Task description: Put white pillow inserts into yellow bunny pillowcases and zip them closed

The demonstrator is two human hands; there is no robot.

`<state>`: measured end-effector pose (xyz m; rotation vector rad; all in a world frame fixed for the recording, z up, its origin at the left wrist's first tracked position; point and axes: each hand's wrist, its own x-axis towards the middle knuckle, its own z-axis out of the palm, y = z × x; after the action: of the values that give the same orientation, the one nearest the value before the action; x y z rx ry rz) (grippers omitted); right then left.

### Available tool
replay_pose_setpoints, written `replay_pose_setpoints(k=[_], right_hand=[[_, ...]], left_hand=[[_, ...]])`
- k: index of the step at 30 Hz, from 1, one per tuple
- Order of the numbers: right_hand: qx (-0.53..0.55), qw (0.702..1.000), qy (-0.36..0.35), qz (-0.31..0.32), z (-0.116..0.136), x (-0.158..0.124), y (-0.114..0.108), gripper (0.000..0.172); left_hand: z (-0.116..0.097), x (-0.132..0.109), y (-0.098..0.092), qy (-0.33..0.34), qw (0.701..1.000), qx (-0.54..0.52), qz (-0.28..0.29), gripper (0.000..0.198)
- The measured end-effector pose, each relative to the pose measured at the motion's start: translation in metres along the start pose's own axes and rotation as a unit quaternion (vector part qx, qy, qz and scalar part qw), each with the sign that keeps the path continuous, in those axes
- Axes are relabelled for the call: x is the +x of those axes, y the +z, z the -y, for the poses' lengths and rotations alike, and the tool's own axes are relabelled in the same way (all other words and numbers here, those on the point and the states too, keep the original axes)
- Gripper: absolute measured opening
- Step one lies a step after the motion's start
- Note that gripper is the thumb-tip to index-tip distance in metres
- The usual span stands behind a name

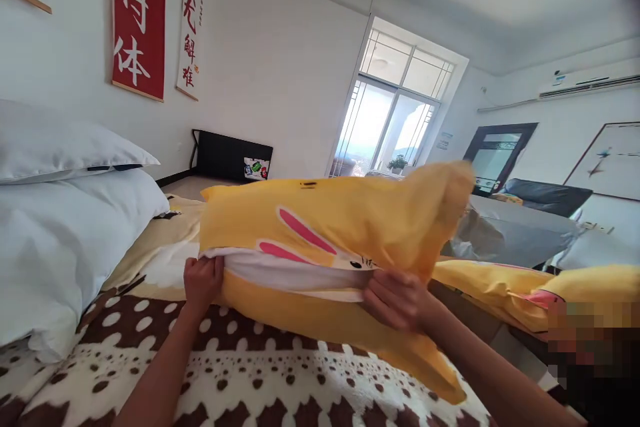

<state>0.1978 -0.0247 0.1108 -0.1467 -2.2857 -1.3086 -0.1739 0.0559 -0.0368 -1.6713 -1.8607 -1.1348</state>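
A yellow pillow (pixel 280 207) with a pink-eared rabbit print stands on edge before me on the bed. Its pillowcase opening faces me, and a white inner layer (pixel 295 273) shows along the slit. My left hand (pixel 203 280) is closed on the left end of that opening's edge. At the right end, my right hand (pixel 393 297) pinches the fabric of the pillowcase below the rabbit's face. The lower yellow side of the case hangs toward the brown and white patterned blanket (pixel 250 380). Folded cloth hides the fingertips of both hands.
White pillows (pixel 65 227) are stacked at the left. Another yellow pillow (pixel 500 287) lies on the right, beside a pixelated area. A black folded item (pixel 225 155) leans on the far wall. A window (pixel 387 120) and a dark sofa (pixel 545 195) stand farther back.
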Motion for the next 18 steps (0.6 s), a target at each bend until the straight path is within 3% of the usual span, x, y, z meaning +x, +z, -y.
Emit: replay_pose_setpoints(k=[1,3,6,10,14,15,16,18], right_hand=[[-0.02,1.0,-0.01,0.006,0.0,-0.012,0.013,0.036],[-0.023,0.997,0.068,0.017,0.004,-0.04,0.031,0.039],[0.009,0.985,0.172,0.03,0.015,-0.079,0.038,0.036],[0.056,0.976,0.203,0.057,0.041,-0.095,0.015,0.035],[0.13,0.959,0.225,0.113,0.064,-0.075,-0.031,0.035],[0.164,0.95,0.222,0.145,0.067,-0.068,-0.044,0.034],[0.2,0.938,0.218,0.183,0.069,-0.062,-0.055,0.033],[0.257,0.911,0.212,0.245,0.072,-0.052,-0.075,0.033]], left_hand=[[-0.003,-0.001,0.003,0.015,0.999,-0.003,0.038,0.04],[-0.015,0.003,0.003,0.029,0.995,-0.009,0.094,0.04],[-0.038,0.016,-0.013,0.024,0.984,-0.011,0.176,0.044],[-0.046,0.021,-0.066,0.031,0.957,-0.037,0.285,0.036],[-0.037,0.014,-0.134,0.063,0.884,-0.16,0.435,0.037],[-0.036,0.013,-0.148,0.058,0.883,-0.199,0.422,0.038],[-0.035,0.014,-0.158,0.035,0.901,-0.237,0.361,0.039],[-0.034,0.017,-0.166,-0.062,0.949,-0.28,0.128,0.038]])
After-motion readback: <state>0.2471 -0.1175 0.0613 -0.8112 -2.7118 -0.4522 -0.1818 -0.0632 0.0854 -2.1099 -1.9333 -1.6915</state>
